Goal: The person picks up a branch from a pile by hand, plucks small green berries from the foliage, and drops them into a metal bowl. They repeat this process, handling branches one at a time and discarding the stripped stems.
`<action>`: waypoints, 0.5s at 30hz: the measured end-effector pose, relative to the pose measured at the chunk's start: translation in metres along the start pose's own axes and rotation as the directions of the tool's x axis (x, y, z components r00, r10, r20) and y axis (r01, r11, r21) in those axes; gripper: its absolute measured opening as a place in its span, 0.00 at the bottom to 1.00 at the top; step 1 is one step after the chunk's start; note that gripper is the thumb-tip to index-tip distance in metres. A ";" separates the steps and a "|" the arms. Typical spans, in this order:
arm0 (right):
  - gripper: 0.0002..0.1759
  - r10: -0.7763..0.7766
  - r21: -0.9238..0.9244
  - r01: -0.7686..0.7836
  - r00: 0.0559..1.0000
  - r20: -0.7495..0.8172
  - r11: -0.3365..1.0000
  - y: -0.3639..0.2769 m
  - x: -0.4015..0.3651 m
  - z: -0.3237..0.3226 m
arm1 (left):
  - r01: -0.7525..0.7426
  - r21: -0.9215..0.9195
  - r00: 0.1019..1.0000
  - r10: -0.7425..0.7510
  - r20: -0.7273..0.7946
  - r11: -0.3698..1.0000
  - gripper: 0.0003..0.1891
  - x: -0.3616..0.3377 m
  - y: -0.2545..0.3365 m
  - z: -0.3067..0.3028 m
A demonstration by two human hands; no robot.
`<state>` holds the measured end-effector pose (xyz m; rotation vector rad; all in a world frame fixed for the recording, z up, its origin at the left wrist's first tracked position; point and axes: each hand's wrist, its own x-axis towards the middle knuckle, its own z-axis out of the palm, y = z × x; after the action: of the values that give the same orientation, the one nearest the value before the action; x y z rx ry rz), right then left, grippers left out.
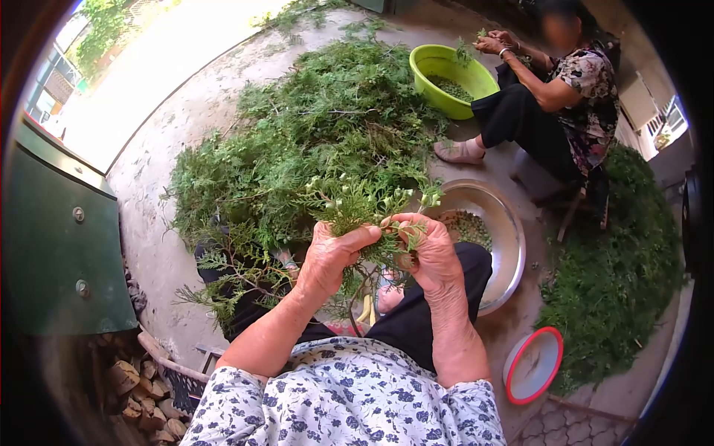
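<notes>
My left hand is wrapped around a leafy cypress branch, held up over my lap. Pale green cones sit among its tips, and its lower twigs spread out to the left over my knee. On the branch's right side, my right hand has thumb and fingers pinched at a small cone-bearing sprig. Just beyond that hand stands a wide metal basin with a layer of small green cones in the bottom; my right knee and hand cover part of it.
A big heap of cut cypress branches lies ahead. At the upper right a seated person handles a sprig beside a lime-green tub holding cones. More greenery is piled right, near a red-rimmed bowl. Firewood lies lower left.
</notes>
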<state>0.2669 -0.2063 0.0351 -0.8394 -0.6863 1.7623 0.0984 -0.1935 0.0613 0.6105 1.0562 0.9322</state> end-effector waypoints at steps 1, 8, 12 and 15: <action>0.12 -0.002 -0.015 0.001 0.999 -0.034 1.000 0.000 0.000 0.001 | -0.020 0.018 0.999 0.019 0.026 1.000 0.05 0.001 0.000 -0.001; 0.05 -0.639 -0.729 0.286 0.723 -0.261 0.622 -0.032 -0.019 -0.034 | -0.149 0.173 0.988 0.141 0.061 0.974 0.05 -0.004 -0.003 -0.003; 0.11 -0.600 -0.615 0.228 0.620 -0.506 0.755 -0.054 -0.052 -0.107 | -0.160 0.148 0.982 0.142 0.121 0.976 0.07 0.000 -0.009 0.000; 0.12 -0.647 -0.761 0.061 0.573 -0.502 0.645 -0.050 -0.075 -0.177 | -0.175 0.255 0.980 0.142 0.140 0.951 0.07 0.001 -0.010 0.002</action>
<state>0.4541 -0.2502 -0.0146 -1.6520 -0.8540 0.5582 0.1038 -0.1976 0.0542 0.9758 1.0423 0.8865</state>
